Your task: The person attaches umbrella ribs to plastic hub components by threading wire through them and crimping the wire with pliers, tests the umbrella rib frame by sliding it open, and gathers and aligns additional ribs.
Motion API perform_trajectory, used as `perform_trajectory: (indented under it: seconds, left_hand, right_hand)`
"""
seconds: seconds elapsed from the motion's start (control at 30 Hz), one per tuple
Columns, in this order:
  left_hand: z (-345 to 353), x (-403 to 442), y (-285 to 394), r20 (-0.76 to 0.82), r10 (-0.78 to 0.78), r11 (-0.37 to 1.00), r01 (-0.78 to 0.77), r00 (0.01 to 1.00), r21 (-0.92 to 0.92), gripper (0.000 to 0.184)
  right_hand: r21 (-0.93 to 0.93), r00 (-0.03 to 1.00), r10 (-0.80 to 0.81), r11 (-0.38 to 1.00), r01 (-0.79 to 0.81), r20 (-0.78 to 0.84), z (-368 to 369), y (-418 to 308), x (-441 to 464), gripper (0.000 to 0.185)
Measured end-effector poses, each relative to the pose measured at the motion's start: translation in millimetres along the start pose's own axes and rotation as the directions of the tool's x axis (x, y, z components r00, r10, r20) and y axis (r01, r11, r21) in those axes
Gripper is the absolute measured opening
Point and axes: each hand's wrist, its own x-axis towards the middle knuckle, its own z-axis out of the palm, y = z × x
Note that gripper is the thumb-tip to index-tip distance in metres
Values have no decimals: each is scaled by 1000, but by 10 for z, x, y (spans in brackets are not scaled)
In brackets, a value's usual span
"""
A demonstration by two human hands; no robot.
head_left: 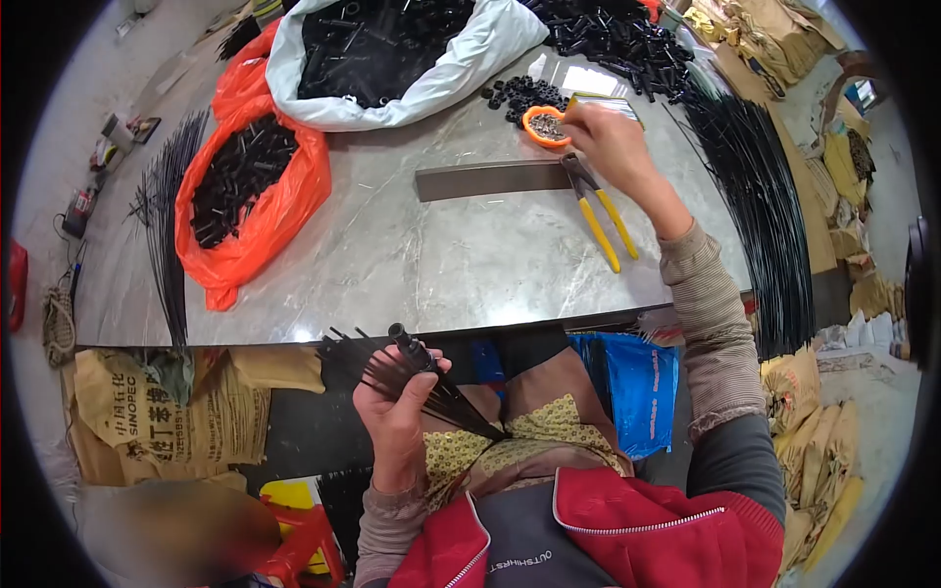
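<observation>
My left hand (400,407) is closed around a bundle of thin black rods (461,412) and a black tubular fitting (412,350), held over my lap at the table's front edge. The fitting's open end points up. My right hand (613,147) reaches over the table, fingertips pinched together at the right side of a small orange bowl (530,134). Small metal pieces (549,124) lie in that bowl. Whatever sits between my right fingertips cannot be made out. Yellow-handled nippers (610,230) lie below this hand, their jaws at the end of a flat metal bar (490,180).
Black tubes fill a red plastic bag (307,181) and a white sack (510,39). Small black caps (520,95) are heaped behind the bowl, with loose black tubes (627,44) farther back. Long black rods lie at the right (760,196) and left (169,225) table edges.
</observation>
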Motion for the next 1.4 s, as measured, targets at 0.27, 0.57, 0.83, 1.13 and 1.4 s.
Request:
perform_trajectory:
  seconds: [0.27, 0.57, 0.83, 1.13, 1.4]
  left_hand:
    - [85, 22, -21, 19, 1, 999, -2, 1000, 34, 30]
    - [126, -18, -20, 36, 9, 1000, -8, 999, -24, 29]
    - [69, -20, -28, 46, -4, 1000, 5, 999, -29, 32]
    - [61, -66, -25, 46, 3, 999, -1, 999, -37, 32]
    - [97, -108, 1, 54, 7, 1000, -6, 999, -18, 31]
  right_hand:
    - [-58, 1000, -8, 998, 7, -26, -116, 371, 53, 16]
    - [-383, 947, -286, 866, 321, 147, 214, 100, 293, 8]
    - [-505, 938, -242, 794, 338, 247, 415, 141, 399, 6]
    - [-389, 969, -232, 888, 247, 86, 304, 127, 303, 12]
    - [382, 996, 63, 923, -35, -62, 127, -24, 86, 14]
